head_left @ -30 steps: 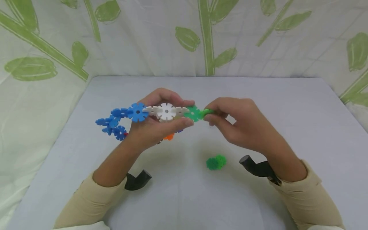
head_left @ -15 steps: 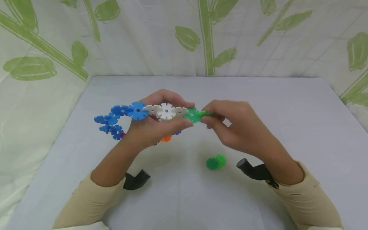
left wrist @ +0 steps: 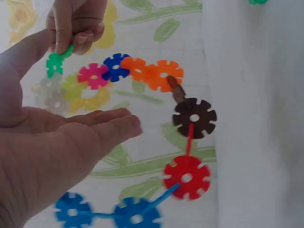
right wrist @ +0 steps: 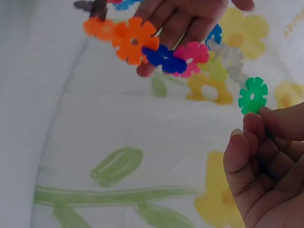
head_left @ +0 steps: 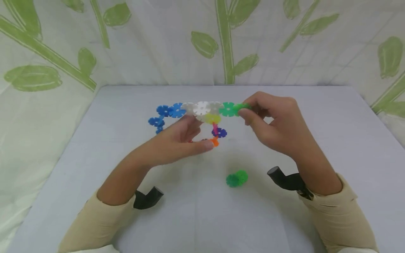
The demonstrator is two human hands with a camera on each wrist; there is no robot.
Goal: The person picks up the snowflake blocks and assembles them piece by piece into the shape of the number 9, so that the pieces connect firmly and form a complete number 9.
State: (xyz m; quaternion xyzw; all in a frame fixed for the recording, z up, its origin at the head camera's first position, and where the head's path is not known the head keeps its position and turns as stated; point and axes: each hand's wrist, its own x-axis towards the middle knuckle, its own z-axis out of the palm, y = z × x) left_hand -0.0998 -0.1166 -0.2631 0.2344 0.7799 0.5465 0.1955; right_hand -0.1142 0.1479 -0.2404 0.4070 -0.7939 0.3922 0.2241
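Note:
A chain of interlocking plastic snowflake discs hangs in a loop above the table. Blue discs (head_left: 176, 110) lead to white discs (head_left: 201, 108), a green disc (head_left: 228, 109) and a light green disc (head_left: 239, 108) at its end. My right hand (head_left: 278, 123) pinches that light green disc between thumb and fingertips. Extended fingers and a spread thumb show on my left hand (head_left: 177, 142), which reaches among the loop's discs. In the left wrist view, brown (left wrist: 194, 118), red (left wrist: 186, 177) and orange discs (left wrist: 164, 75) curve round beyond its fingers.
On the white table (head_left: 196, 218), a dark green disc (head_left: 232, 180) and a bright green disc (head_left: 242, 176) lie overlapping. Behind the table hangs a curtain with a green leaf print (head_left: 205, 44). Black camera mounts (head_left: 148, 199) stick out at both wrists.
My left hand has let go of the green and white discs, its fingers spreading. The right hand has moved up and right, drawing the chain along with it.

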